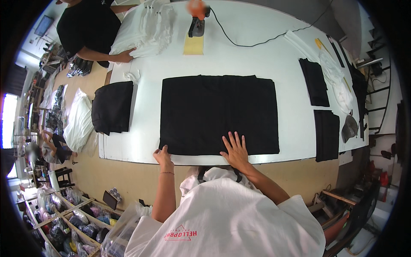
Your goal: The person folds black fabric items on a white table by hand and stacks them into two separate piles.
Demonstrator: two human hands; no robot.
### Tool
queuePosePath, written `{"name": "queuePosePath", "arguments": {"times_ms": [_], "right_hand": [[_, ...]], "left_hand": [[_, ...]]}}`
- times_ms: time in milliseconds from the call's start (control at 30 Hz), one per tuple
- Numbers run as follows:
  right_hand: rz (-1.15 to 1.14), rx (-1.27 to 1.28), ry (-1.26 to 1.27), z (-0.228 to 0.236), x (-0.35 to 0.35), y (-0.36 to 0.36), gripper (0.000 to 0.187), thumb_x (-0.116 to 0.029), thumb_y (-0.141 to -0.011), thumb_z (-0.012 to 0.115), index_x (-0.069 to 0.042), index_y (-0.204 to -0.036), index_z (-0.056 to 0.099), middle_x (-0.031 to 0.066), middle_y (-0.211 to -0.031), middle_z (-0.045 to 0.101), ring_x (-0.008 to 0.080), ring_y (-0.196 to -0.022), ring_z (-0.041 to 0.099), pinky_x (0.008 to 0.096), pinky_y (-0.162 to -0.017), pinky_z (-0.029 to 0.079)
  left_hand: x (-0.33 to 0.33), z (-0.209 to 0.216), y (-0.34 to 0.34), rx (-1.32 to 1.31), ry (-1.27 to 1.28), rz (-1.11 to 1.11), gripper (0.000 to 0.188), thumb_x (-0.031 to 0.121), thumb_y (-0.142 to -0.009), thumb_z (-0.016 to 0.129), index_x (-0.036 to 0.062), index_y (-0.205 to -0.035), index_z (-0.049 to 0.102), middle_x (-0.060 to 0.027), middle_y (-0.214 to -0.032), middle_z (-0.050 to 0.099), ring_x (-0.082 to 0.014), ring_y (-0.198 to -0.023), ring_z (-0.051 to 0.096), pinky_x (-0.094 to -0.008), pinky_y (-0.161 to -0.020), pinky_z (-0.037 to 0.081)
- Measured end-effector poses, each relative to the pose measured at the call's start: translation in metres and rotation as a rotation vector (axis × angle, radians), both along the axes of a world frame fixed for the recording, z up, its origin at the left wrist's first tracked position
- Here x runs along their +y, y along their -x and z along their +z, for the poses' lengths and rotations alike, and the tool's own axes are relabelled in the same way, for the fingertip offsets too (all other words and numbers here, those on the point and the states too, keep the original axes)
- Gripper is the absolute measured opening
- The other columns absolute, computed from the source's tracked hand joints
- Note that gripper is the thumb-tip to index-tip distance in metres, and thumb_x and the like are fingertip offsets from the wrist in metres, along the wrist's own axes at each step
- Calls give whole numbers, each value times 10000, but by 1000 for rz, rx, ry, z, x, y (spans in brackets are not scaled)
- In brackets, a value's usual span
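A large folded black cloth (218, 111) lies flat on the white table in front of me, roughly a rectangle with slightly uneven layers along its far edge. At its near left corner, my left hand (163, 156) is closed, with thumb and finger pinching the cloth's edge. My right hand (235, 150) rests flat on the near edge, right of the middle, its fingers spread and pointing away from me. Whether the cloth is one garment or several cannot be told.
A folded black bundle (113, 107) lies left on the table (257, 60); black stacks (326, 135) lie right. White garments (143, 30) are piled far left under another person's hand (124, 56). An orange-handled corded tool (197, 21) stands at the back, its cable running right.
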State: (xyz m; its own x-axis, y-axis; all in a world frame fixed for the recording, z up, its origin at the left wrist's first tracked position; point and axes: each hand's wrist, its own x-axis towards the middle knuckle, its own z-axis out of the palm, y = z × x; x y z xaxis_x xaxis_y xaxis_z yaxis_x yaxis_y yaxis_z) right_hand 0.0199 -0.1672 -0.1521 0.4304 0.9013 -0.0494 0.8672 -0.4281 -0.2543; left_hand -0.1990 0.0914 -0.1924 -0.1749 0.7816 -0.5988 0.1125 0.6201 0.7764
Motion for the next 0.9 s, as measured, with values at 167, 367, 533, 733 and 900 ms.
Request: {"name": "queuePosePath", "arguments": {"times_ms": [167,367,533,733,900], "right_hand": [[-4,11,19,-5,-4,-3,668,-513,-974,489,-130,-1509,378,179,-1599,243,377,-1488,182,583,-1187,139],[-384,552,-359,11,-22,-39,527,-419,-1029,450,-43,-1395,505,199,-1399,528,374,-1294,495,466,-1101,363],[-892,1160,-656,3,-102,-91,671,-530,-1055,281,32,-1296,556,176,-1255,631,268,-1134,622,393,-969,482],[-962,1780,-982,-44,-181,-128,518,-536,-1040,377,-95,-1185,606,31,-1068,667,149,-987,643,306,-854,517],[-979,1509,-671,-17,-170,-117,364,-291,-964,627,-1,-1179,590,79,-1074,672,193,-931,654,303,-805,540]], "left_hand": [[-8,65,-27,-418,-96,-214,366,76,-858,625,-79,-1182,554,-74,-943,630,-130,-796,574,-286,-682,469],[-63,175,-148,-393,-396,-846,488,126,-881,616,-77,-1316,523,-171,-1105,647,-169,-967,627,-314,-819,502],[-176,201,-251,-467,-643,-1221,462,119,-842,628,-64,-1261,563,-279,-1126,650,-381,-922,676,-396,-826,532],[-268,76,-285,-368,-685,-1862,409,217,-854,684,-32,-1172,619,-234,-981,662,-387,-904,651,-444,-835,520],[-228,86,-231,187,-1178,-1705,454,337,-902,655,55,-1254,600,-157,-1410,474,-379,-1322,414,-526,-1074,338]]}}
